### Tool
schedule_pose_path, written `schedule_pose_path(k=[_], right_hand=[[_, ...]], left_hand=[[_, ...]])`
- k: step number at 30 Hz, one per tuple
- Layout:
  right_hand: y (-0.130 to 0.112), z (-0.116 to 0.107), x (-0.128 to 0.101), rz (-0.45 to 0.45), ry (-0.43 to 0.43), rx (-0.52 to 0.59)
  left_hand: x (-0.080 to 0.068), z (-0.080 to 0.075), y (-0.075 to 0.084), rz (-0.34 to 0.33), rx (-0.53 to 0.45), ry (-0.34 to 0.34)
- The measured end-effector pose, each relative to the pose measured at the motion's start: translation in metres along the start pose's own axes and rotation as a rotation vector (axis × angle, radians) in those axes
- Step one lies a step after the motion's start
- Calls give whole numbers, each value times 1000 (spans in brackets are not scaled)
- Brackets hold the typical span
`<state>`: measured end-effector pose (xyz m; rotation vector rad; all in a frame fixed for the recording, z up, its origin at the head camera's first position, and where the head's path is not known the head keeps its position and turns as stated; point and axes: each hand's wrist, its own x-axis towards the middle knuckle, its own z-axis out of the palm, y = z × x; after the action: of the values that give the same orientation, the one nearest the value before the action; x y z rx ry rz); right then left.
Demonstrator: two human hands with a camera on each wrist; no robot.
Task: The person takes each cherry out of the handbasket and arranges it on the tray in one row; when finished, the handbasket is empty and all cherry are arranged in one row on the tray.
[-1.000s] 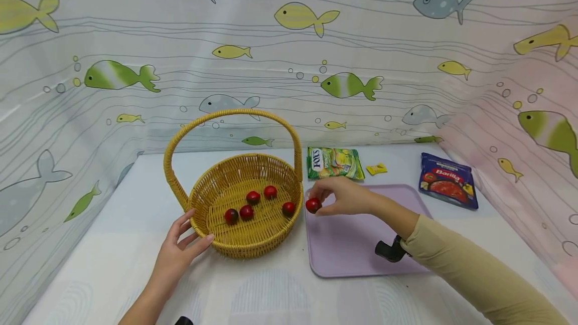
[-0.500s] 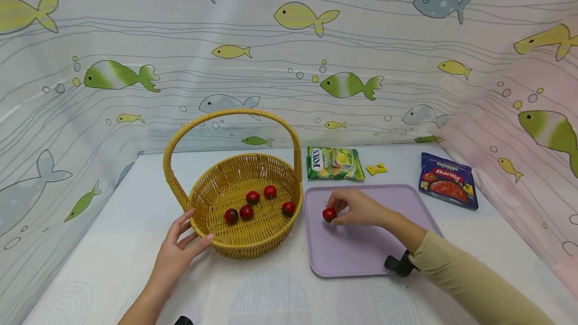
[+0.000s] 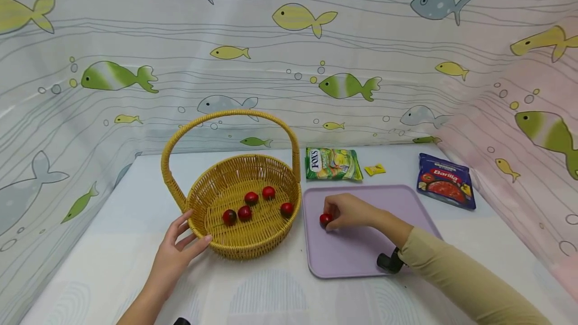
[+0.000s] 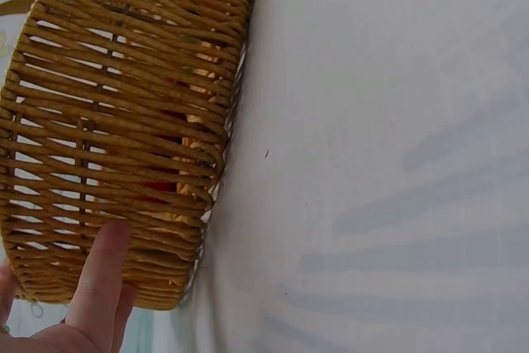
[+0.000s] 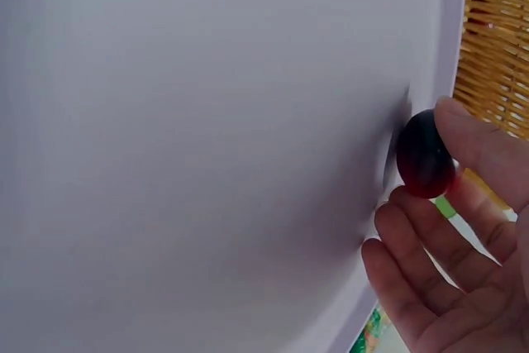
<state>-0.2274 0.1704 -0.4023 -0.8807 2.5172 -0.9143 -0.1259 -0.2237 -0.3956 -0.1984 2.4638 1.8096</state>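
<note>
My right hand has carried the cherry tomato down onto the purple tray, fingertips still pinching it; my left hand, fingers relaxed, steadies the basket.

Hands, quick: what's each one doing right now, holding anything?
Left hand: open, fingers resting on the basket wall.
Right hand: pinching a red fruit on the tray.
</note>
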Motion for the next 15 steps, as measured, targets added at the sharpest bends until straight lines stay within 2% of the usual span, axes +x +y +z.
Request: schedule_pose_path(k=[11,15], right_hand=[[0,-6,-1,-35,11,-105],[-6,-13,-3,-16,10,-125]], left_hand=[[0,-1,-1,11,-4,0],[0,-1,-2,11,-3,-2]])
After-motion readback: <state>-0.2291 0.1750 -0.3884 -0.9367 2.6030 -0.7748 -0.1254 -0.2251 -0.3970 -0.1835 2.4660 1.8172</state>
